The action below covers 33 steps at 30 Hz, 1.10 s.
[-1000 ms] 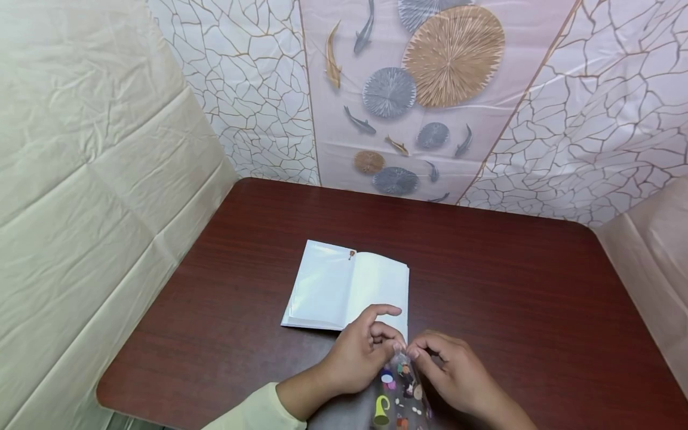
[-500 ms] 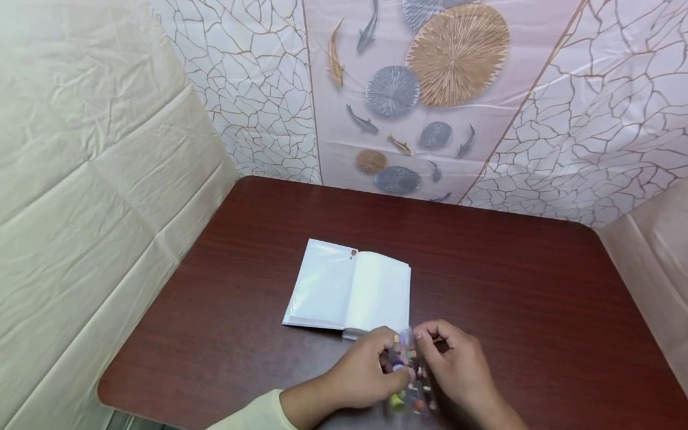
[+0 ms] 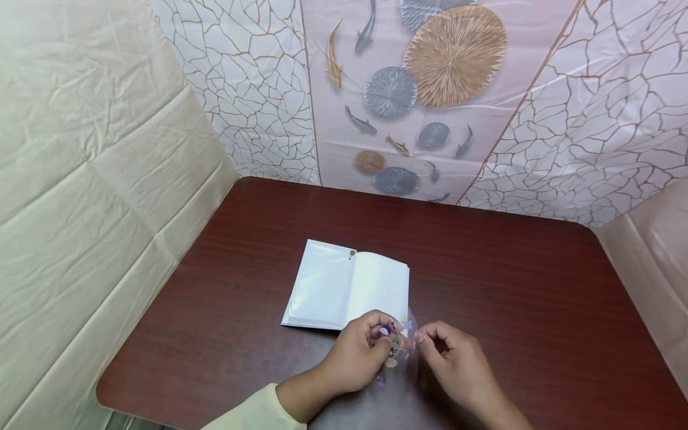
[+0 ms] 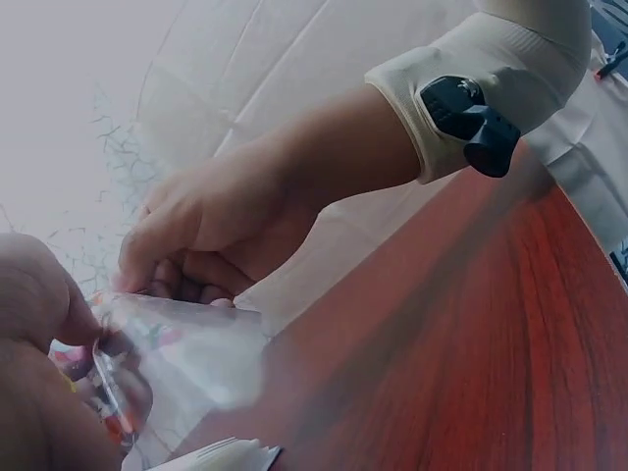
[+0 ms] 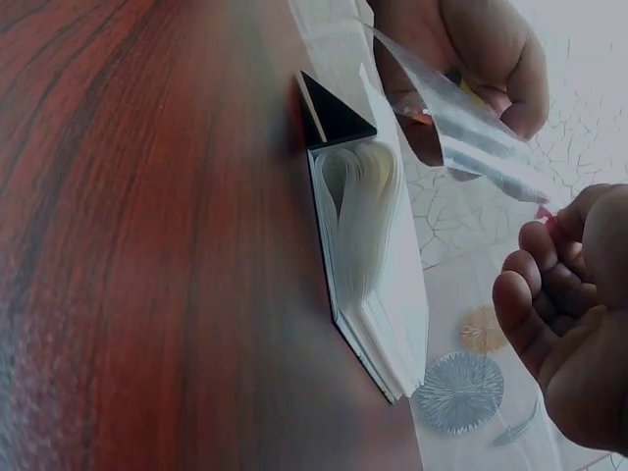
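A clear plastic sheet dotted with small colourful pictures, like stickers [image 3: 391, 362], is bent between both hands over the near side of the table. My left hand [image 3: 355, 355] grips it, thumb on the printed part. At its right edge, the thumb and forefinger of my right hand [image 3: 457, 361] pinch the sheet. The right wrist view shows the sheet [image 5: 471, 132] curving down to those fingertips, with a bit of pink there. An open notebook [image 3: 325, 283] with blank white pages lies just beyond the left hand; a small brown sticker [image 3: 352, 254] sits at its upper middle.
The dark red wooden table [image 3: 510, 286] extends around the notebook on all sides. A patterned wall covering [image 3: 392, 125] rises behind its far edge, and a cream cloth [image 3: 107, 197] hangs along the left side.
The sheet, which hung toward the near edge, is now bent up between the hands. My left hand shifted its grip along it; the right stayed nearly in place. The notebook did not move.
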Motion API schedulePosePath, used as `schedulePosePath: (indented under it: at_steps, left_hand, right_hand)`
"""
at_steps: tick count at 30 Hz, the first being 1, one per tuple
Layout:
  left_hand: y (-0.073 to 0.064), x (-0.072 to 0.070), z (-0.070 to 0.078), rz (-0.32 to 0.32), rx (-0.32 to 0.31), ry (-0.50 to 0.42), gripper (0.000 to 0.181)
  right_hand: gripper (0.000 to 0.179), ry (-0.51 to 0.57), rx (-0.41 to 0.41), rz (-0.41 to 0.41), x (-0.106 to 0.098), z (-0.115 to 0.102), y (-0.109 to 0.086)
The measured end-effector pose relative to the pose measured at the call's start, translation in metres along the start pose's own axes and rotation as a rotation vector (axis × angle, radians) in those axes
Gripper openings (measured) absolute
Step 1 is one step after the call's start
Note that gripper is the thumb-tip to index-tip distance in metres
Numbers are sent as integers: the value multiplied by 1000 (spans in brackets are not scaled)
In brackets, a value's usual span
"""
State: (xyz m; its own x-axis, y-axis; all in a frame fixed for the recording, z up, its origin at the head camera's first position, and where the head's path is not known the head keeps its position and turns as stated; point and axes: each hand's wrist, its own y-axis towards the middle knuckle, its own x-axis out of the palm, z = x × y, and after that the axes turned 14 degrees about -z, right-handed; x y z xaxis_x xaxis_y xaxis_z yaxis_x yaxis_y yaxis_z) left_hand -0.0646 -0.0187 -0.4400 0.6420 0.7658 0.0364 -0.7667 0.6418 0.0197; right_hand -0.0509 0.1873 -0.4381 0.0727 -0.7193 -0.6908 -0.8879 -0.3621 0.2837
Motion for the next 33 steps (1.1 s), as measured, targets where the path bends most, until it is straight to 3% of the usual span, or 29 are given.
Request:
schedulePosePath:
  at_steps: [10,14,18,27,33]
  left_hand:
    - [2,0,-3,2,3,-9,21]
    - [3,0,-5,18,-30,34,18]
    - [4,1,-6,37,-52,13,16]
    - [5,0,-6,56,-57,-81,17]
    - [4,-1,-9,65,-51,-89,18]
  right_hand:
    - [24,51,20,-125,0,-3,-2]
    - [23,73,-4,-170,-2,-1,-2]
    - [19,79,-53,-199,0,1,-3]
    - [36,60,-203,-153,5,6,-2]
    - [33,15,-213,-96,7,7,0]
